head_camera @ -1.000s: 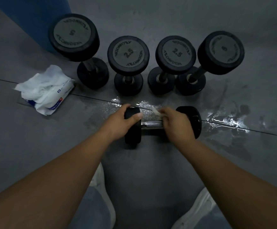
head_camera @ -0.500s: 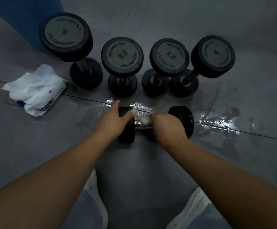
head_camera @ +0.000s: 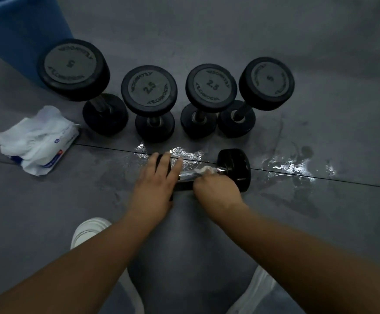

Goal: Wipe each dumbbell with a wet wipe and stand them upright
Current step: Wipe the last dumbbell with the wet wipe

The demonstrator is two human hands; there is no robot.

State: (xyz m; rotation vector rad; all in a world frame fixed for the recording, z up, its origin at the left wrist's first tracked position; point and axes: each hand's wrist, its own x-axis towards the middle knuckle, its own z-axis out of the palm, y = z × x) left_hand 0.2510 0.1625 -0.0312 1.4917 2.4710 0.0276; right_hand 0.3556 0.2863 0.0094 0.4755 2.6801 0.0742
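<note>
Dead centre on the floor (head_camera: 320,53), the lying dumbbell (head_camera: 234,168) stretches from 9 to 3 o'clock under both hands. The left hand (head_camera: 155,184) covers its 9 o'clock head, fingers (head_camera: 167,158) nearly straight and slightly apart, pressing on the rubber. The right hand (head_camera: 216,191) sits on the handle, fingers curled over and clamping a crumpled wet wipe (head_camera: 203,171) against the steel, just beside the 3 o'clock head. Toward 12 o'clock four upright dumbbells (head_camera: 149,87) stand in a row, near but apart. A pack of wipes (head_camera: 37,141) lies at 9 o'clock and a wet patch (head_camera: 291,165) at 3. Bare floor runs toward 6.
</note>
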